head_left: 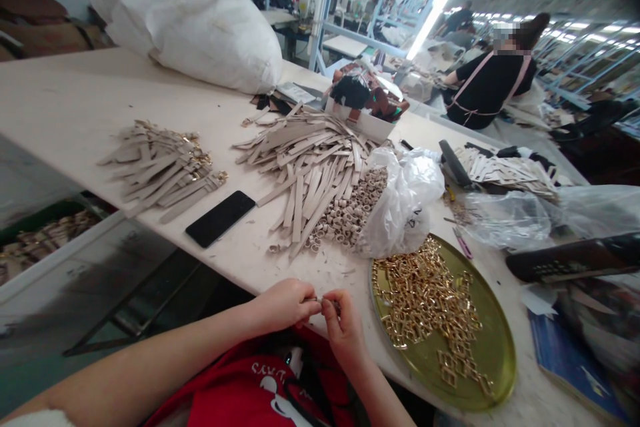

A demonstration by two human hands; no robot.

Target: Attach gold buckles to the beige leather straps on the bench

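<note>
My left hand (287, 305) and my right hand (346, 328) meet fingertip to fingertip at the table's near edge. Both are closed in a pinch around something small, mostly hidden by the fingers. To the right of my right hand lies a round gold-coloured tray (425, 373) with a heap of gold metal buckles (425, 293). Beyond my hands are many small beige loops (350, 213) and a pile of flat beige straps (310, 167). Farther left rests a bundle of straps with gold buckles attached (165, 167).
A black phone (221, 218) lies near the front edge. A clear plastic bag (405, 200) stands against the loops, behind the tray. At the back are a large white sack (200, 27) and a box of scraps (367, 121). Another person (487, 87) sits at the far right.
</note>
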